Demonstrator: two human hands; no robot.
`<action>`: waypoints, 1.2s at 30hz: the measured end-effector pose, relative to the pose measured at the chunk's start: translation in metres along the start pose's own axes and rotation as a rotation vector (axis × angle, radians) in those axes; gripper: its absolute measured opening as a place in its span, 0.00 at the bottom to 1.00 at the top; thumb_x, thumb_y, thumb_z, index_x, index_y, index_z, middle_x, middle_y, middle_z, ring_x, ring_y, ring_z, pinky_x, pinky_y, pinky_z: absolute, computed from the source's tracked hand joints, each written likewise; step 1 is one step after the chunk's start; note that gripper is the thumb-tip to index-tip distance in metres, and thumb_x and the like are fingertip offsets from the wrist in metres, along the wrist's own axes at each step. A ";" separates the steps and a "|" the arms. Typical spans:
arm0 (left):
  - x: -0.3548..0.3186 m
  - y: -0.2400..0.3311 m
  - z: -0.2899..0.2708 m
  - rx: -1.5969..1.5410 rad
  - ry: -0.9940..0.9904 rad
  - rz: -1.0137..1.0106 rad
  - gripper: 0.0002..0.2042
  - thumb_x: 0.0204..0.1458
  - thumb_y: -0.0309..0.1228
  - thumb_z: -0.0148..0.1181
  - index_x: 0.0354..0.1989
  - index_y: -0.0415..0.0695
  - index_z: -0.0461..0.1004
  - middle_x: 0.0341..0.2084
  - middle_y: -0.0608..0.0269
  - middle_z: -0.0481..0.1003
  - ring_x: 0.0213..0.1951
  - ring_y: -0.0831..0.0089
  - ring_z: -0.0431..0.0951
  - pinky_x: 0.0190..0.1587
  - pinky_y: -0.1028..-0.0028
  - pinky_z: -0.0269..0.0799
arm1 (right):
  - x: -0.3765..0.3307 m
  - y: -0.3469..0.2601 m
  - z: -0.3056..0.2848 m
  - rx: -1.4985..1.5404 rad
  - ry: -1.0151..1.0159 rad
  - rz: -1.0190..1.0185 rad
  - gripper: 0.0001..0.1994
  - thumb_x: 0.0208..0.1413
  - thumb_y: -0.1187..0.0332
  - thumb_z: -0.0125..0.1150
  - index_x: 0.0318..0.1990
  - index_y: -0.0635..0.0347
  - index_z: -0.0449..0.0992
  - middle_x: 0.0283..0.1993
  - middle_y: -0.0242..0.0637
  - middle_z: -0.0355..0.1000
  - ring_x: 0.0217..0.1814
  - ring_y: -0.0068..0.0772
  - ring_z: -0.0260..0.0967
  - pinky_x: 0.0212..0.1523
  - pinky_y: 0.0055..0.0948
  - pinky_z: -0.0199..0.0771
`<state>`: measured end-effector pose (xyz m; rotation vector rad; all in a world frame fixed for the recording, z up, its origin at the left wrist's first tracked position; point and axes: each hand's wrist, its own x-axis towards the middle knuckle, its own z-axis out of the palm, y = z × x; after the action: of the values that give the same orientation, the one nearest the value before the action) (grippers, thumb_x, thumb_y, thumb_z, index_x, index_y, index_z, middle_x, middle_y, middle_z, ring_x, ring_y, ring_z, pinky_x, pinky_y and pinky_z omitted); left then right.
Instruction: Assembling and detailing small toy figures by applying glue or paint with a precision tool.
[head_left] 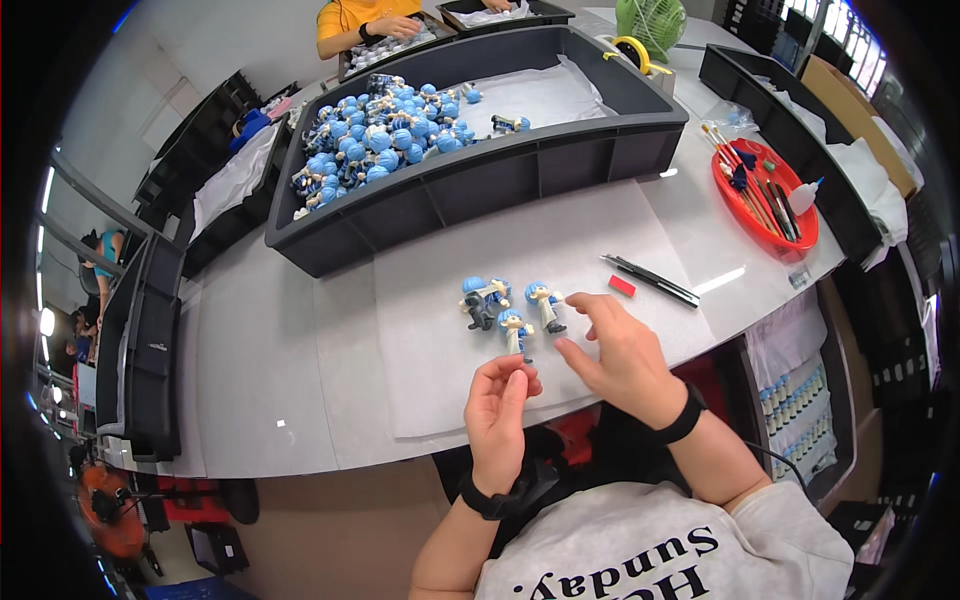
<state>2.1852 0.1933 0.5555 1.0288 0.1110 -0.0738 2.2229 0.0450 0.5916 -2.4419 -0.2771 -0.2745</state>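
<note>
- Desk [250,400]: pale top, carrying all items below.
- Bin [480,190]: dark grey, at the far side of the desk. Heap [385,135] of blue-haired figures fills its left part; white liner [545,95] shows at right, with one loose figure [510,124] lying on it.
- Sheet [430,400]: pale, flat on the desk in front of the bin.
- Tray [733,205]: red, oval, at the right of the desk; holds brushes [775,205] and a white bottle [803,197].
- Right hand [635,365]: thumb and forefinger spread apart, beside the right figure [546,310]; contact cannot be told.
- Left hand [497,410]: thumb and fingertips drawn close together at the feet of the near figure [514,332]; whether they grip it cannot be told.
- Tools [655,281]: slim, black, lying on the sheet beyond the right hand.
- Figures: grouped close together over the sheet, between hands and bin; the left cluster [480,303] shows dark clothing.
- Block [621,286]: small, red, just beside the tools.
</note>
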 end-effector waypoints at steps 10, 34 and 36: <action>0.002 -0.010 0.028 0.901 -0.341 0.402 0.12 0.45 0.19 0.53 0.40 0.35 0.68 0.41 0.52 0.69 0.42 0.60 0.71 0.43 0.72 0.67 | -0.034 0.035 -0.038 -0.129 -0.109 0.025 0.21 0.43 0.69 0.58 0.48 0.59 0.66 0.46 0.47 0.64 0.48 0.45 0.62 0.46 0.36 0.64; 0.016 0.100 -0.037 1.303 -0.415 0.389 0.17 0.47 0.29 0.55 0.46 0.36 0.65 0.47 0.50 0.66 0.51 0.56 0.64 0.52 0.66 0.61 | 0.032 0.022 -0.127 -0.193 0.032 -0.175 0.18 0.42 0.73 0.59 0.43 0.67 0.69 0.42 0.47 0.69 0.47 0.45 0.63 0.49 0.34 0.60; 0.021 0.112 -0.065 1.477 -0.359 0.347 0.18 0.47 0.31 0.55 0.47 0.37 0.65 0.48 0.49 0.65 0.52 0.55 0.63 0.52 0.66 0.60 | 0.068 0.008 -0.114 -0.114 0.014 -0.297 0.18 0.44 0.71 0.58 0.45 0.66 0.68 0.42 0.48 0.69 0.46 0.45 0.64 0.47 0.33 0.62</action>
<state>2.2148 0.3059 0.6147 2.4646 -0.5385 -0.0105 2.2758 -0.0249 0.6918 -2.5053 -0.6357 -0.4471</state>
